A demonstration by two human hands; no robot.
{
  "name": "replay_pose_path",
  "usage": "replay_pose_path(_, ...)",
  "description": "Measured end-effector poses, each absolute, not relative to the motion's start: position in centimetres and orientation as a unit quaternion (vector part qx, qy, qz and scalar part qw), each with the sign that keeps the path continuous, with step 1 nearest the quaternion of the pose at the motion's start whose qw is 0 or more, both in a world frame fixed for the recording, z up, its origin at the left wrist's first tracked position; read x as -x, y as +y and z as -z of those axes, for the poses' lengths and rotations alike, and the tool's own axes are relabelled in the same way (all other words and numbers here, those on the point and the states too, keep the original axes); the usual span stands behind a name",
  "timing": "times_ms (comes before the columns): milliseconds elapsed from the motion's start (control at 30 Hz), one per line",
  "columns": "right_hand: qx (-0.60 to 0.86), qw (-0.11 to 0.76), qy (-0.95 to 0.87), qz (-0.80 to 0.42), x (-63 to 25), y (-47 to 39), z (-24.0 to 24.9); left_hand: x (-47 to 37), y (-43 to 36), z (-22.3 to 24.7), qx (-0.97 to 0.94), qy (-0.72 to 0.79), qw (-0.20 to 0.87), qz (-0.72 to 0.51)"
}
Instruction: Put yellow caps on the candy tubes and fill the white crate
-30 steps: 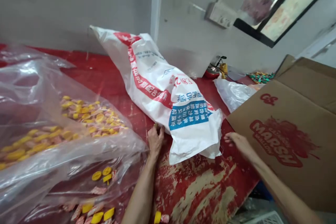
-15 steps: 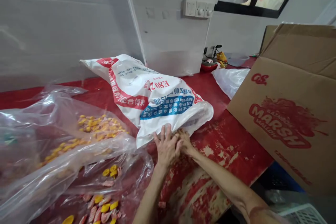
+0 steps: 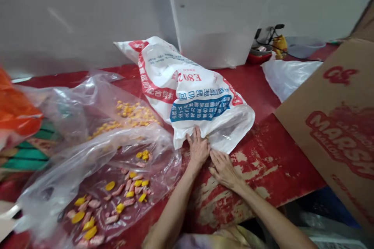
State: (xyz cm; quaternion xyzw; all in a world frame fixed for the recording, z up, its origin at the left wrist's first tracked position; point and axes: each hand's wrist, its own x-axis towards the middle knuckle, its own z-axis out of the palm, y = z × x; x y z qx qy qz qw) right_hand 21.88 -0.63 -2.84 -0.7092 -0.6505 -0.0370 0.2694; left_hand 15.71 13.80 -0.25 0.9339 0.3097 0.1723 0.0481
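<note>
A white printed sack (image 3: 189, 74), marked with red and blue lettering, lies on the red table with its mouth toward me. My left hand (image 3: 199, 149) grips the near edge of that mouth, fingers on top of the plastic. Just to its right, my right hand (image 3: 226, 169) rests low at the sack's lower lip with fingers stretched forward and thumb apart. Its fingertips touch or nearly touch the lip. Left of the hands is a clear plastic bag (image 3: 163, 179) with pink and yellow candy-like pieces (image 3: 128, 190) in it or under it.
The red table (image 3: 257, 105) has worn, peeling patches. A cardboard box (image 3: 321, 124) stands at the right, with a white plastic bag (image 3: 289, 76) behind it. At the back are a red bowl (image 3: 258, 56) and a translucent basin (image 3: 305, 46). An orange bag (image 3: 17, 109) lies far left.
The view has tilted down and shifted left, showing more candy pieces and the orange bag. My right hand has slid out from under the sack's mouth, slightly apart from the left.
</note>
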Motion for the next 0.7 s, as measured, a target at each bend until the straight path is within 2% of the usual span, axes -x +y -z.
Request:
replay_pose_path(133, 0.702, 0.353, -0.595, 0.170, -25.0, -1.1, 1.7, -14.7, 12.8, 0.7, -0.939, 0.283, 0.082, -0.178)
replay_pose_path(200, 0.728, 0.295, -0.579, 0.220, -27.3, -0.3, 1.5, -13.5, 12.0, 0.2, -0.938, 0.256, 0.082, -0.217)
replay_pose_path(333, 0.763, 0.117, -0.579, 0.262, -30.1, 1.6, 2.3, -9.4, 9.7, -1.4, -0.913, 0.223, 0.058, -0.336)
replay_pose_path(467, 0.825, 0.091, -0.521, 0.198, -29.5, 1.5, 2.8, -2.5, 10.0, -3.3, -0.820, 0.370, 0.060, -0.433)
replay_pose_path(600, 0.882, 0.097, -0.449, 0.101, -28.3, 1.4, 2.4, 3.4, 16.1, -4.2, -0.744, 0.574, 0.068, -0.337)
replay_pose_path(700, 0.891, 0.129, -0.431, 0.061, -28.0, 1.3, 2.5, 5.2, 21.5, -3.7, -0.734, 0.613, 0.069, -0.283)
